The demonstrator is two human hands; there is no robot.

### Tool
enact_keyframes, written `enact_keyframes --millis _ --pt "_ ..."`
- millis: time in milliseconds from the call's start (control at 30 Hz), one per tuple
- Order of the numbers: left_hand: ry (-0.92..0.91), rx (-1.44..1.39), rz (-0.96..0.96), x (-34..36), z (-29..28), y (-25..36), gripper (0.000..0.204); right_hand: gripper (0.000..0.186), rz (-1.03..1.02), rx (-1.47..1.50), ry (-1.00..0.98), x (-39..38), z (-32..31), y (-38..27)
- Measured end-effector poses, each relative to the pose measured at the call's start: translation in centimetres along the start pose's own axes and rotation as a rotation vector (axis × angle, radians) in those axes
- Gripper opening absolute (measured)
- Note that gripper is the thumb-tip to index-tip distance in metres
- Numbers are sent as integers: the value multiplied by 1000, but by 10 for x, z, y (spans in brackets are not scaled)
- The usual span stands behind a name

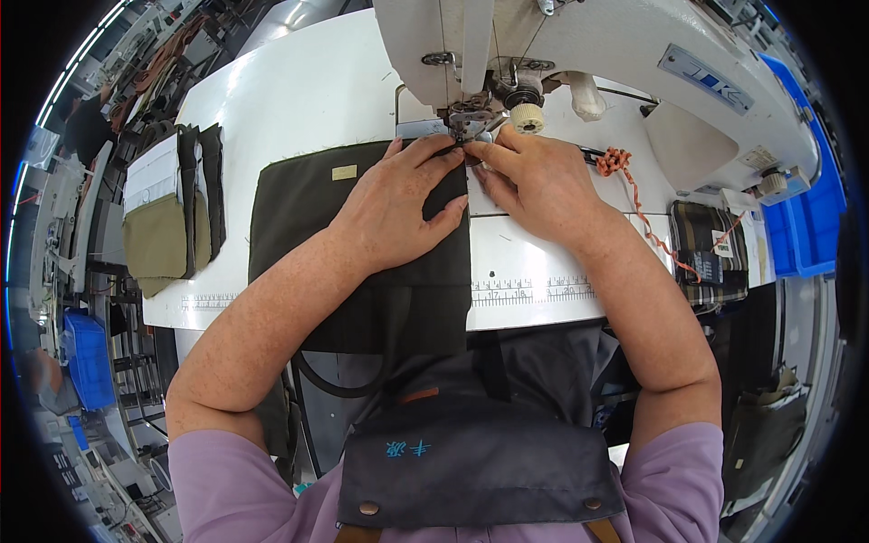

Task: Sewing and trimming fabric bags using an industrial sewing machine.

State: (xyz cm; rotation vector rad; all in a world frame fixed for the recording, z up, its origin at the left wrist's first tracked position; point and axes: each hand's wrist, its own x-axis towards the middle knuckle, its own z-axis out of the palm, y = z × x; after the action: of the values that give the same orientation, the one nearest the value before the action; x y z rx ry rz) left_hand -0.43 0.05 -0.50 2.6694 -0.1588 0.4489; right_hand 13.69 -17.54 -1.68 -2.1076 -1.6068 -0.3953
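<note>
A dark green fabric panel with a small cream label lies on the sewing machine table and hangs over its front edge. My left hand rests flat on it, fingers stretched toward the needle and thumb spread to the right. At the panel's right edge, my right hand pinches the cloth between fingertips close beside the presser foot. The white sewing machine stands over both hands. Its foot and my fingertips partly hide the cloth edge there.
Stacked olive and dark cloth pieces lie at the left. An orange cord trails across the table's right side toward a plaid fabric piece. A printed ruler runs along the front edge. A blue bin stands at the right.
</note>
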Motion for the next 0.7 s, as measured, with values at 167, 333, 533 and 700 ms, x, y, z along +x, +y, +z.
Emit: enact_keyframes --millis 167,333,533,700 --pt "12 48 21 0 1 -1 48 26 16 -3 -24 0 -2 0" --pt "28 57 8 5 5 -6 47 26 13 -3 0 -1 -1 1" --pt "-20 76 -19 5 1 -12 46 22 4 17 43 -5 -2 2" --pt "-64 300 95 -8 -18 11 52 16 -3 48 89 -12 -4 5"
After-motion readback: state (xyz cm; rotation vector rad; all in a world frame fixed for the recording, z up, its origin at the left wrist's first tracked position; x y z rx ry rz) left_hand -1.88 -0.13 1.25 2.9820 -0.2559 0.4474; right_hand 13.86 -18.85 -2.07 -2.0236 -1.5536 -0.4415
